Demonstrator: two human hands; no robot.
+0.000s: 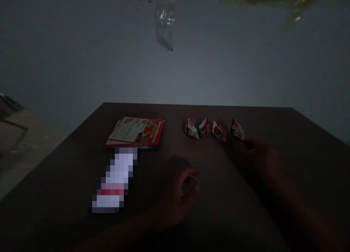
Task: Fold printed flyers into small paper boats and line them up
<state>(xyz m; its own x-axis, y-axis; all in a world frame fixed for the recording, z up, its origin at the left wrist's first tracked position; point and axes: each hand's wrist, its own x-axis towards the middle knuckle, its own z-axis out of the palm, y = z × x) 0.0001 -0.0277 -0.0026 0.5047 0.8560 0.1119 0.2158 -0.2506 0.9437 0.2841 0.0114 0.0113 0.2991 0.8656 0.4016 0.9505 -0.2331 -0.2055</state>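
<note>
Folded paper pieces in red and white, three of them close together (205,128), stand in a row on the table. A fourth folded paper piece (236,129) stands a little apart at the row's right end. My right hand (261,157) has its thumb and finger pinched at that piece's lower right corner. Nearer to me, my left hand (183,195) hovers low over the table, fingers curled but apart from the thumb, with nothing between them. Dim light hides some detail of both hands.
The dark wooden table (153,215) meets a pale wall (202,73). At the left lies a stack of printed red and white sheets (131,132), with a lit, blurred-out phone-like object (116,179) before it. Clear plastic (165,22) hangs on the wall.
</note>
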